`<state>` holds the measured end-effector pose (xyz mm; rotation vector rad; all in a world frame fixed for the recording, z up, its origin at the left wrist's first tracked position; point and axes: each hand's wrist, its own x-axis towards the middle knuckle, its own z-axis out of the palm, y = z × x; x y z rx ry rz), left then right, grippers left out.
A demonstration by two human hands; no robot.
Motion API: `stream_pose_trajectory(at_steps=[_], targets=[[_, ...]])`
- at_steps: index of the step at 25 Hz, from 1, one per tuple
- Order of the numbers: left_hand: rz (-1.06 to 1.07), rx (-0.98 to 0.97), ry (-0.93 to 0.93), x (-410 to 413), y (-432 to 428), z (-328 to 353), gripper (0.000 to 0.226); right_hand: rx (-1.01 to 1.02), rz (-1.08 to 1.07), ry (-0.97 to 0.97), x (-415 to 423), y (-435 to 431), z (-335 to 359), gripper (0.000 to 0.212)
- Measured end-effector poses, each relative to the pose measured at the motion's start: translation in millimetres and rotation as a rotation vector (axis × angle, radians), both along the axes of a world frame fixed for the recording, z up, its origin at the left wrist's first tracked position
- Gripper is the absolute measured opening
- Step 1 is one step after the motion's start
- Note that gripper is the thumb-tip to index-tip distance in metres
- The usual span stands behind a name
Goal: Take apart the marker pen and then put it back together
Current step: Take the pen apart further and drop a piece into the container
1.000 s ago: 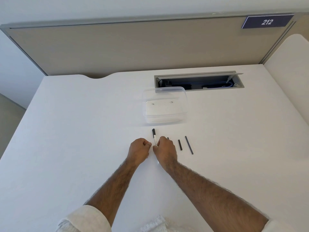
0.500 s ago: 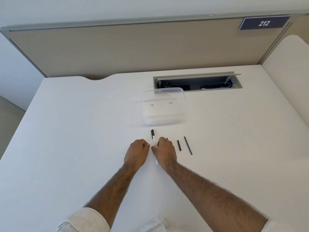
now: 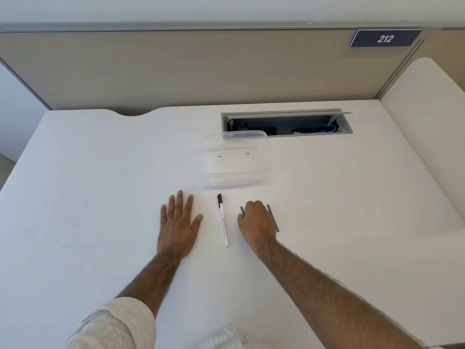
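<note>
The marker pen body, white with a black cap at its far end, lies by itself on the white desk between my hands. My left hand rests flat on the desk to the left of it, fingers spread, holding nothing. My right hand is to the right of the pen, knuckles up and fingers curled down onto the desk. A small dark piece shows at its left edge. A long thin dark rod lies along its right edge. Whatever is under the fingers is hidden.
A clear plastic container stands just beyond the pen. Behind it an open cable hatch is sunk into the desk. A beige partition closes the back, and a white panel rises on the right.
Both hands have let go of the pen, which now lies on the desk. My left hand moved left and opened flat. My right hand moved right over the loose dark parts.
</note>
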<state>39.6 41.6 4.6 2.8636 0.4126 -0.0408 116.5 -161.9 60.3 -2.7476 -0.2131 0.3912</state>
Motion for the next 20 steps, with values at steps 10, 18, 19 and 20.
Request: stream_pose_trajectory(at_steps=[10, 18, 19, 20], targets=[[0.026, 0.006, 0.02, 0, 5, -7, 0.071, -0.088, 0.001, 0.109, 6, 12, -5, 0.011], [0.028, -0.003, 0.016, 0, 4, -7, 0.07, -0.081, 0.228, -0.212, 47, 13, 52, 0.012], [0.028, -0.002, 0.018, 0, 4, -7, 0.069, -0.083, 0.261, -0.289, 65, 15, 62, 0.011], [0.028, 0.002, 0.021, -1, 4, -7, 0.069, -0.098, 0.286, -0.351, 85, 19, 70, 0.01]])
